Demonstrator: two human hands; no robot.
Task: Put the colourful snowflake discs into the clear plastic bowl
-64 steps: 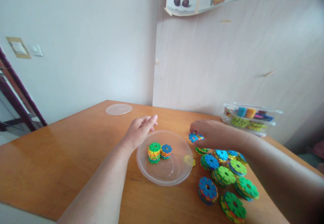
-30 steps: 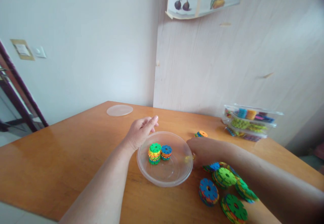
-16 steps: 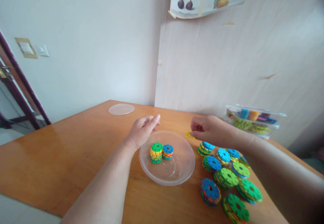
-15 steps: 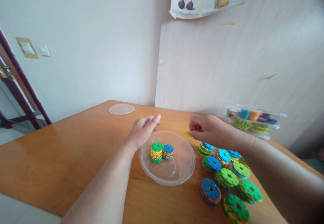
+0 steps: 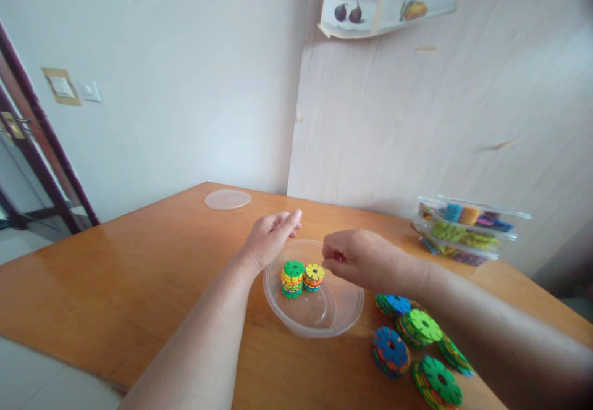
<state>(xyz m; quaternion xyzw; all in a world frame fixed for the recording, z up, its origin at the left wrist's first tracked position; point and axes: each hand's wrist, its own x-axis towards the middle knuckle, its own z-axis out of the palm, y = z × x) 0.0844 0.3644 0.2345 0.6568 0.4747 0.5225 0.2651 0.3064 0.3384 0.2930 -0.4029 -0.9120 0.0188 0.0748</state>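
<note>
A round clear plastic tub (image 5: 296,328) stands in front of me with two stacks of slotted flower-shaped discs inside. The taller stack has a green disc (image 5: 293,268) on top; the lower one is topped by a yellow disc (image 5: 314,272). My right hand (image 5: 356,259) is over the tub's right side, its fingers pinched together at the yellow disc's right edge. My left hand (image 5: 273,237) is above the tub's left rim, thumb lying along curled fingers; its palm is hidden from view.
Several disc stacks, one with a blue top (image 5: 391,348), are on the table right of the tub, partly behind my right forearm. Filled clear boxes (image 5: 467,231) are piled at the back right. A round clear lid (image 5: 228,199) lies at the back left.
My right hand has moved left and down from beyond the tub's right rim. The yellow disc that was by it now tops the lower stack, over the blue one. My left hand keeps its pose.
</note>
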